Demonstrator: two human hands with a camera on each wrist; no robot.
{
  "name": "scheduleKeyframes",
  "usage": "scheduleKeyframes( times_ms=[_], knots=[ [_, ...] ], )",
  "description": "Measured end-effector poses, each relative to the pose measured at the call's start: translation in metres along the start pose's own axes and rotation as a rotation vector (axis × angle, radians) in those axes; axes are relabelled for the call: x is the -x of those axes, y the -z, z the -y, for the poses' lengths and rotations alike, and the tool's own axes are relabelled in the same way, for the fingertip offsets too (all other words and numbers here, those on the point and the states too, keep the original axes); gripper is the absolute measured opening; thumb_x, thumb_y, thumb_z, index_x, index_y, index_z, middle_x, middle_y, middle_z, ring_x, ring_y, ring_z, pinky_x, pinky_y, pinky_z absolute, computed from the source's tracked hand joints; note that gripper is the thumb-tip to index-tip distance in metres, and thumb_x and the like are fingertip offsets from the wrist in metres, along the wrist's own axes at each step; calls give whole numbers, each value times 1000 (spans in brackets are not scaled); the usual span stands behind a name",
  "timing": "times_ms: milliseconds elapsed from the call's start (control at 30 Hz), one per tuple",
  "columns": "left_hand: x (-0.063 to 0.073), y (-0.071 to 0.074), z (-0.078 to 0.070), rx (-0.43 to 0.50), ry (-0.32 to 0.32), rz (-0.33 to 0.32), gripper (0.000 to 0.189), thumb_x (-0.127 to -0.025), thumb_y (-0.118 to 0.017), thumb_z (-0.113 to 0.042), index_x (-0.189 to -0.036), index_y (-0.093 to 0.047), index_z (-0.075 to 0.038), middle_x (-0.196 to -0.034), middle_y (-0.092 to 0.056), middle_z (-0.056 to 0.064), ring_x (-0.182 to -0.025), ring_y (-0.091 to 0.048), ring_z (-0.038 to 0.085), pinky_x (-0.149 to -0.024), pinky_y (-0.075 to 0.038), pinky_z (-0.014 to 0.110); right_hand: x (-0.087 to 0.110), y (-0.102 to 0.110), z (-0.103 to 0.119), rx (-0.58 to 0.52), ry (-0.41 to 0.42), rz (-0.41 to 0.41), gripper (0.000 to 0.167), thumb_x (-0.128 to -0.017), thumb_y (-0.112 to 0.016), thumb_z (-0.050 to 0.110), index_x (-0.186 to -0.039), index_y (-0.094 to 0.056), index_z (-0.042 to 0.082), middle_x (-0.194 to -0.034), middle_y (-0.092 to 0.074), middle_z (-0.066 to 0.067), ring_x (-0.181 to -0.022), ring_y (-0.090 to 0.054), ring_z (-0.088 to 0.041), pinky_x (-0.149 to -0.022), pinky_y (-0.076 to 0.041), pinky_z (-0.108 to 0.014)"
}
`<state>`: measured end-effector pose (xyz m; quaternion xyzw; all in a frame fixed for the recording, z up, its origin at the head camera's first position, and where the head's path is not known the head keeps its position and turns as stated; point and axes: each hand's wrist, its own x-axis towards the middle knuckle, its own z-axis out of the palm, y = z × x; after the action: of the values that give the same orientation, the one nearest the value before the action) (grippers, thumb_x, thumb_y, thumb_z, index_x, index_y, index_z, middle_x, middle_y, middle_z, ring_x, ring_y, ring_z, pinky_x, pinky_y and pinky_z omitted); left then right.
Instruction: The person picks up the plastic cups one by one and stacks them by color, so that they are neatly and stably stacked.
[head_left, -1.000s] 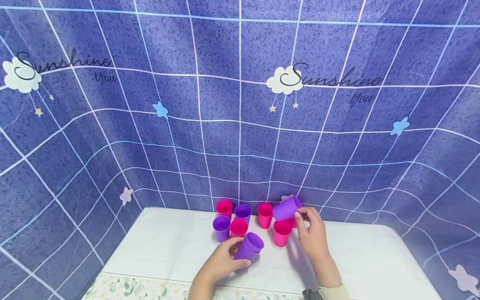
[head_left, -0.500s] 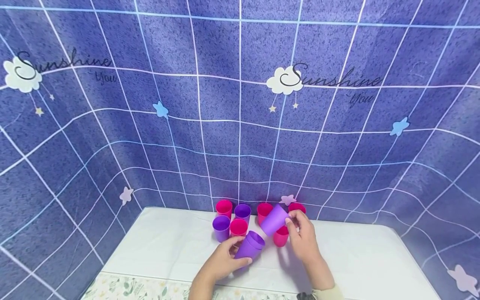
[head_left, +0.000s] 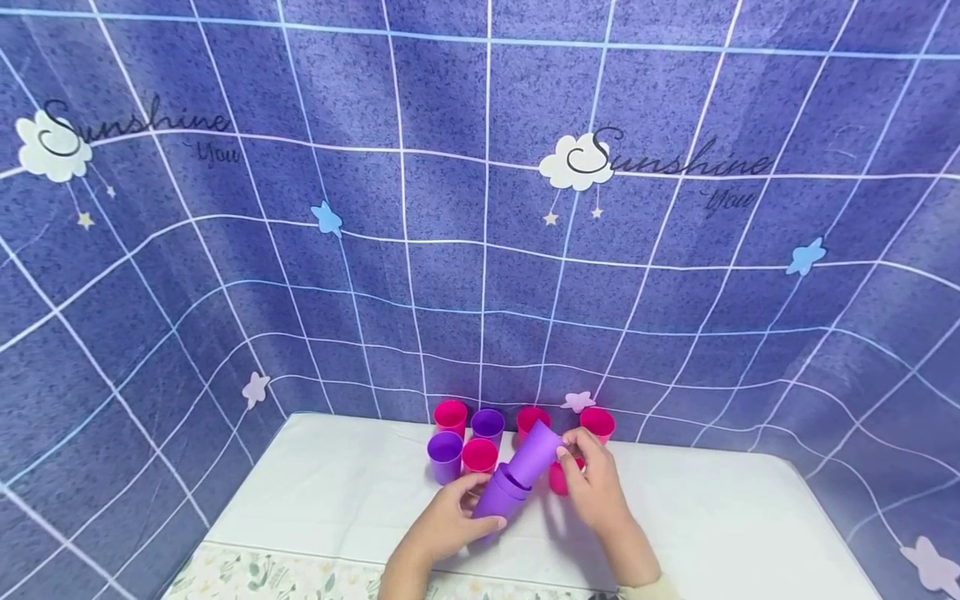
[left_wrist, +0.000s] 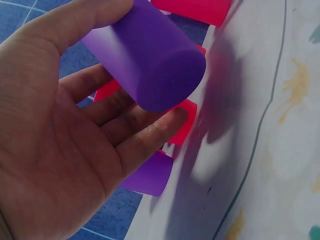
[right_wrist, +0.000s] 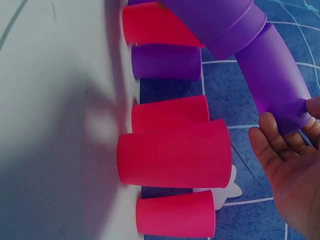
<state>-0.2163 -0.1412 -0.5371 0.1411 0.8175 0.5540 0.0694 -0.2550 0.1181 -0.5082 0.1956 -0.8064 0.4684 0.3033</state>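
My left hand (head_left: 448,518) grips a tilted stack of nested purple cups (head_left: 498,500), its mouth facing up and to the right. In the left wrist view, thumb and fingers lie around the purple cup (left_wrist: 150,60), whose base faces the camera. My right hand (head_left: 596,483) pinches another purple cup (head_left: 537,454) near its base. That cup slants down, its mouth end just inside the stack's rim. The right wrist view shows the held purple cup (right_wrist: 275,80) meeting the stack (right_wrist: 220,22), fingertips at the cup's base.
Left of centre, two pink cups (head_left: 480,457) and two purple cups (head_left: 445,458) stand upright in a small block. Farther right are more pink cups (head_left: 597,423), one partly behind my right hand. A white-covered table (head_left: 720,508) meets a blue gridded curtain (head_left: 450,275) behind.
My right hand has brought its purple cup down and left from above the pink cups into the mouth of the stack. The left hand has stayed nearly still.
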Motion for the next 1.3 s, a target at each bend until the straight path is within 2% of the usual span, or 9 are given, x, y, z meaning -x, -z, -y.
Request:
scheduleKeyframes(
  times_ms=[100,333,500,667,833,933,1067,1167,1300],
  knots=[
    [-1,1,1,23,0,7,71,-87,-86,-24,-147,-56,-1,-133,-70,16,-114,-70,26,-97,-61,43,1,-3,1,3,28,12,0,-93,-65,3,-93,-65,3,-84,-62,4,-80,-60,-3,-72,-54,-24],
    [-2,2,1,40,20,13,72,-86,-88,-23,-145,-56,2,-126,-73,15,-109,-71,24,-92,-62,37,3,-10,-2,-10,120,44,13,-89,-66,-2,-93,-63,10,-85,-60,7,-80,-59,-3,-72,-53,-20],
    [-3,3,-1,47,24,18,72,-86,-87,-23,-145,-55,3,-125,-73,15,-109,-72,25,-92,-63,39,2,-12,2,-18,139,89,18,-88,-67,-2,-92,-61,15,-84,-58,7,-79,-54,-1,-67,-50,-21],
    [-2,3,-1,46,33,22,74,-85,-88,-21,-145,-54,5,-124,-73,17,-110,-72,29,-94,-63,46,4,-15,5,-23,168,127,19,-84,-68,-1,-90,-62,16,-85,-61,4,-81,-56,0,-70,-54,-22],
    [-1,2,3,68,44,40,74,-85,-89,-23,-143,-54,6,-125,-73,18,-112,-73,31,-96,-63,46,7,-18,4,-33,196,170,21,-81,-71,1,-88,-62,18,-82,-58,10,-76,-54,2,-65,-52,-18],
    [-2,1,5,69,48,45,73,-85,-89,-23,-142,-55,6,-126,-73,18,-114,-73,32,-97,-63,47,8,-20,3,-54,232,197,21,-80,-73,1,-87,-63,19,-80,-57,10,-69,-53,-3,-60,-48,-16],
    [-2,1,7,58,50,47,68,-84,-89,-20,-139,-56,5,-125,-73,17,-114,-73,32,-97,-62,47,10,-21,5,-84,232,259,22,-78,-73,1,-87,-65,20,-81,-60,9,-67,-55,-9,-57,-47,-15],
    [-1,1,7,55,42,55,64,-83,-88,-16,-135,-56,2,-123,-71,13,-113,-71,27,-97,-62,44,12,-21,9,-80,210,308,20,-78,-73,4,-85,-68,22,-84,-63,11,-71,-57,-9,-59,-48,-16],
    [2,1,8,56,36,58,62,-81,-89,-14,-130,-53,-6,-122,-65,9,-115,-67,22,-99,-61,42,18,-24,14,-71,220,348,18,-77,-74,7,-84,-72,23,-92,-67,10,-80,-61,-7,-67,-53,-19]
  ],
)
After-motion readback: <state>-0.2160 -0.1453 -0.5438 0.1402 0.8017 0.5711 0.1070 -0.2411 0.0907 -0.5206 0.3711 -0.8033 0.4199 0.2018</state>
